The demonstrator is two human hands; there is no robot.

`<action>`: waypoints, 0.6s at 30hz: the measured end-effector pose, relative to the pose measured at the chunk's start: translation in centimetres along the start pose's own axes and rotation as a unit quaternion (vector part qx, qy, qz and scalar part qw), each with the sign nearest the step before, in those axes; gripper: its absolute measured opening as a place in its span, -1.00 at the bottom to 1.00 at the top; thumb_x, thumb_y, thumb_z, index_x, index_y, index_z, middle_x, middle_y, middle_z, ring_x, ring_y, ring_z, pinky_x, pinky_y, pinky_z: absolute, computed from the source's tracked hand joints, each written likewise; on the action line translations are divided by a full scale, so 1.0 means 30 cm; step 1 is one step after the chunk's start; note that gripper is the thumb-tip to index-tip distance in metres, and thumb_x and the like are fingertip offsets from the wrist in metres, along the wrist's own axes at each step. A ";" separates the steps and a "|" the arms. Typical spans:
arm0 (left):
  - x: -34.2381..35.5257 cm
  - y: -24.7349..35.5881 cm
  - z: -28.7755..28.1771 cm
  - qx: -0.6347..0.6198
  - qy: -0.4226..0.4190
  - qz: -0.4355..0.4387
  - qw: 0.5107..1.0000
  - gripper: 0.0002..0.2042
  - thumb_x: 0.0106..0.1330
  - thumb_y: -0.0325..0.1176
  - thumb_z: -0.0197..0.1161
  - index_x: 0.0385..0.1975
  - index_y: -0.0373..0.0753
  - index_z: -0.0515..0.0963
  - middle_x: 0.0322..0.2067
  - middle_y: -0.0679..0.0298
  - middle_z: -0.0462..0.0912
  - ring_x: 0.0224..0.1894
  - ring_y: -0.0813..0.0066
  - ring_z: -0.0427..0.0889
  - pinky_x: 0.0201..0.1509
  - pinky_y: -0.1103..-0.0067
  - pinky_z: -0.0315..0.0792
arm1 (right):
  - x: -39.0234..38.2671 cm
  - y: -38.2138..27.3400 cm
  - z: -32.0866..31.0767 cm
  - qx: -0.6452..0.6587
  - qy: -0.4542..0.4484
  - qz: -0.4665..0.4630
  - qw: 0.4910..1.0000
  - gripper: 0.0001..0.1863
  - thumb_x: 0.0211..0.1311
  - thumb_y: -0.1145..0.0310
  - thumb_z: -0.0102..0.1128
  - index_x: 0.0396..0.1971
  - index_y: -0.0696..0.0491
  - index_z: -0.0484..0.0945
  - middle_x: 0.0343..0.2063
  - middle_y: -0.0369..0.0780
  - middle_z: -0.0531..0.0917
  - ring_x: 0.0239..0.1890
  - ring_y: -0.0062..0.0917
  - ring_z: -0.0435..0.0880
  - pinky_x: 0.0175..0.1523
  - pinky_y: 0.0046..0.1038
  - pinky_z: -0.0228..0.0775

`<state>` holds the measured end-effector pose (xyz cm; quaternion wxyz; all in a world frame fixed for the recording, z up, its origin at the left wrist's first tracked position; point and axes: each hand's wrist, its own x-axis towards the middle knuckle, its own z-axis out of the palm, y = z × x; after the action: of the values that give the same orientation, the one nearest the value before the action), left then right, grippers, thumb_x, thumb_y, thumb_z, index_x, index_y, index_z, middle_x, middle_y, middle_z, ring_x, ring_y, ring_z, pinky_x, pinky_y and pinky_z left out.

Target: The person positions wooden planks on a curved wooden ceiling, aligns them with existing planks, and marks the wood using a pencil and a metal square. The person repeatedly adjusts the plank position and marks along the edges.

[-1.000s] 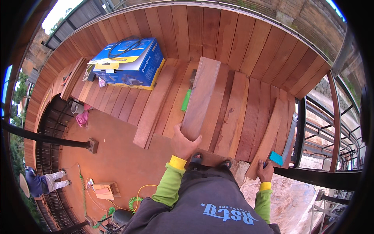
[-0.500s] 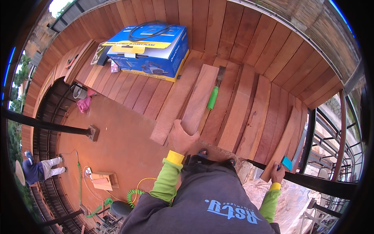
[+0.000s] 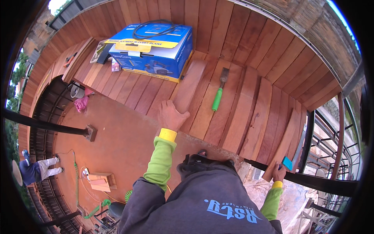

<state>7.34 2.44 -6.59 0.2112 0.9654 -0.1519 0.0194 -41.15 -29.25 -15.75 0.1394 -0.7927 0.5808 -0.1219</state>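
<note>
My left hand is closed on the near end of a reddish wooden board, which lies on the slatted wooden bench seat. To the right of this board rests a chisel with a green handle and a flat metal blade, touched by neither hand. Far over to the right, my right hand grips a teal, rectangular-headed tool by its dark handle; its exact kind I cannot make out. That hand is beside the near end of another loose board.
A blue and yellow cardboard box with a black cable on top stands on the bench. Several boards lie further right. Below left are a black metal post, a green coiled hose, a small open carton and another person.
My left hand has shifted the board leftward, toward the blue box. More of the chisel and its blade now shows. The right hand keeps its hold on the teal tool.
</note>
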 end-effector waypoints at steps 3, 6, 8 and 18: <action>0.040 -0.009 0.035 0.033 -0.007 0.006 0.999 -0.28 -0.18 -0.05 0.47 -0.03 -0.36 0.40 -0.07 -0.01 0.50 0.06 0.02 0.42 0.10 0.23 0.37 | 0.003 0.007 -0.001 -0.019 -0.015 0.009 1.000 -0.39 0.23 -0.08 0.13 -0.43 0.34 0.52 -0.51 0.13 0.59 -0.39 -0.01 0.61 -0.23 -0.17 0.41; 0.024 -0.015 0.048 0.048 -0.005 0.014 0.999 -0.20 -0.16 0.00 0.50 0.05 -0.34 0.34 -0.02 -0.01 0.49 0.08 0.02 0.42 0.10 0.21 0.37 | -0.008 -0.029 -0.013 -0.017 -0.015 0.022 0.999 -0.39 0.23 -0.07 0.13 -0.42 0.33 0.52 -0.49 0.14 0.59 -0.36 0.01 0.61 -0.21 -0.16 0.41; -0.011 -0.004 0.038 0.060 -0.026 0.004 0.998 -0.16 -0.16 0.01 0.52 0.09 -0.33 0.29 0.00 0.00 0.48 0.09 0.02 0.42 0.10 0.20 0.38 | -0.006 0.006 -0.011 -0.022 0.010 0.016 1.000 -0.39 0.24 -0.08 0.13 -0.42 0.33 0.52 -0.49 0.14 0.59 -0.36 0.02 0.61 -0.21 -0.16 0.41; -0.020 -0.048 0.077 0.025 -0.065 -0.024 0.997 -0.16 -0.14 -0.09 0.54 0.13 -0.33 0.26 -0.01 -0.04 0.46 0.07 -0.02 0.43 0.08 0.20 0.39 | -0.023 -0.016 -0.007 -0.003 0.017 0.022 1.000 -0.40 0.27 -0.06 0.10 -0.27 0.32 0.52 -0.37 0.19 0.61 -0.24 0.06 0.62 -0.11 -0.15 0.42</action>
<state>7.14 2.89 -9.33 0.1771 0.9729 -0.1414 -0.0451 -41.01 -28.46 -15.39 0.1303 -0.7778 0.6009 -0.1306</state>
